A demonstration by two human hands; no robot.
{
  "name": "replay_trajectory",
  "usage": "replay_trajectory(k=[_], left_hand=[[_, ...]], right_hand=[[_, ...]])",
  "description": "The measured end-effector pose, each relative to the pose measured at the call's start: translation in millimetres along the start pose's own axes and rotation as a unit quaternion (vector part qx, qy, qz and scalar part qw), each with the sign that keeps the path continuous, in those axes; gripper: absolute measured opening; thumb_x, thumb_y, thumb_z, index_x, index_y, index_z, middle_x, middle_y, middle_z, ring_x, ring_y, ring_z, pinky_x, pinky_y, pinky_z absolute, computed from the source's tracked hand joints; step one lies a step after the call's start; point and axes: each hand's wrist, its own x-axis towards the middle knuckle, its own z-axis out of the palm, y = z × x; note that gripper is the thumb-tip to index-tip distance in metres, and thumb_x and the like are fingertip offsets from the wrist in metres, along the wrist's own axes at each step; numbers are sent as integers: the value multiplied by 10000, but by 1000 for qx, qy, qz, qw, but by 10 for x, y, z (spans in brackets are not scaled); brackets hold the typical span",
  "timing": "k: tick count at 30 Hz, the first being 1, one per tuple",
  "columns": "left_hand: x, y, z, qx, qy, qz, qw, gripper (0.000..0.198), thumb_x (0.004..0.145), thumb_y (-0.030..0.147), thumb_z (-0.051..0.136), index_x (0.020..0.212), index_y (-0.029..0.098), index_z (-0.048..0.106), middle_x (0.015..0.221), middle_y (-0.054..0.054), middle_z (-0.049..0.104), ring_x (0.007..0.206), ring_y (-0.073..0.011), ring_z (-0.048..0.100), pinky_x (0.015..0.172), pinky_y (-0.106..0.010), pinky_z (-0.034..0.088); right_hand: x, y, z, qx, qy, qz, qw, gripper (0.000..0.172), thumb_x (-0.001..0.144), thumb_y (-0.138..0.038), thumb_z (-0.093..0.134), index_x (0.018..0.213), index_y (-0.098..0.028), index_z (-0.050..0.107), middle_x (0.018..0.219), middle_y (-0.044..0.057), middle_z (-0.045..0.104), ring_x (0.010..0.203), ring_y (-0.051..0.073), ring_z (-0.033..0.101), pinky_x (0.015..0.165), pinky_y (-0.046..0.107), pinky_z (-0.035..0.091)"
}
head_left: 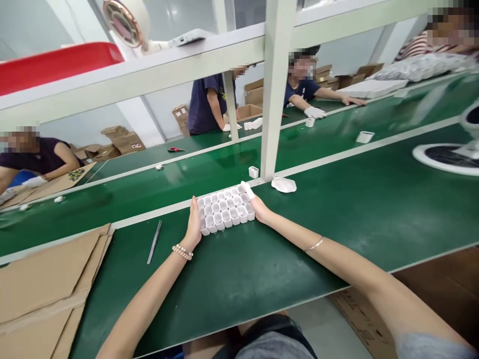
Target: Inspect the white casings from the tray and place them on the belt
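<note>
Your left hand (193, 225) gripping the tray's (226, 209) left edge, your right hand (258, 208) gripping its right edge, white tray of cells flat on the green bench (337, 224), tweezers (154, 241) left of it, cardboard (48, 284) far left

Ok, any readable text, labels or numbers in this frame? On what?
None legible.
Red mark on the stacked cartons at the back: too small to read.
Faint print on the floor carton at lower right: too blurred to read.
No print shows on the white tray held by left hand and right hand.
</note>
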Motion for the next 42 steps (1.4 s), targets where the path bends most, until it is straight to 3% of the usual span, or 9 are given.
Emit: replay_trajectory(k=[3,7,12,19,25,33,37,42], left_hand=[[-183,91,-251,-14,59,-29,998,677,954,643,153,1526,282,131,1620,-33,150,1479,-191,179,1206,-421,216],[-375,167,-582,-43,99,-38,993,669,954,645,184,1525,297,159,1595,-25,245,1456,-189,255,1190,-402,276],[-495,32,-784,-111,116,-69,985,678,938,650,290,1512,292,235,1581,-28,272,1459,-221,241,1207,-431,234],[-508,-58,-810,-120,106,-69,985,643,926,629,373,1475,295,351,1589,9,248,1481,-238,177,1227,-438,169],[-577,-11,-774,-79,97,-51,991,609,959,599,305,1501,324,274,1603,24,213,1485,-210,170,1230,-430,151],[-759,79,-762,-3,63,94,994,568,994,534,208,1530,369,119,1630,50,91,1501,-192,68,1238,-416,106],[-813,151,-768,12,56,139,989,627,969,590,218,1536,356,87,1633,35,72,1502,-220,69,1238,-425,121],[-849,213,-752,20,63,177,982,654,951,623,243,1534,366,92,1632,39,83,1500,-246,82,1236,-446,135]], right_hand=[[-132,30,232,2,-10,-18,1000,621,895,-672,333,1282,-242,559,1326,56,610,1282,231,525,1026,373,477],[-286,102,591,22,-1,-30,999,585,851,-662,418,1268,-283,575,1431,28,518,1389,255,397,1157,444,317],[-363,287,830,31,-25,-7,999,607,775,-656,502,1219,-261,623,1427,65,519,1388,303,391,1175,477,263],[-399,308,797,39,-25,17,999,643,781,-701,506,1323,-359,561,1463,9,478,1421,280,334,1180,436,264],[-482,228,759,3,-71,-69,995,624,882,-661,417,1412,-335,456,1473,-4,471,1438,229,307,1202,416,217],[-631,146,612,-84,-79,-242,963,654,917,-645,333,1468,-294,374,1504,27,421,1460,241,249,1216,419,181],[-668,147,582,-84,-91,-280,952,690,907,-660,321,1484,-284,342,1508,40,406,1461,275,240,1214,454,178],[-664,246,551,-97,-79,-279,952,765,859,-715,336,1491,-283,320,1528,37,369,1465,296,218,1206,465,206]])
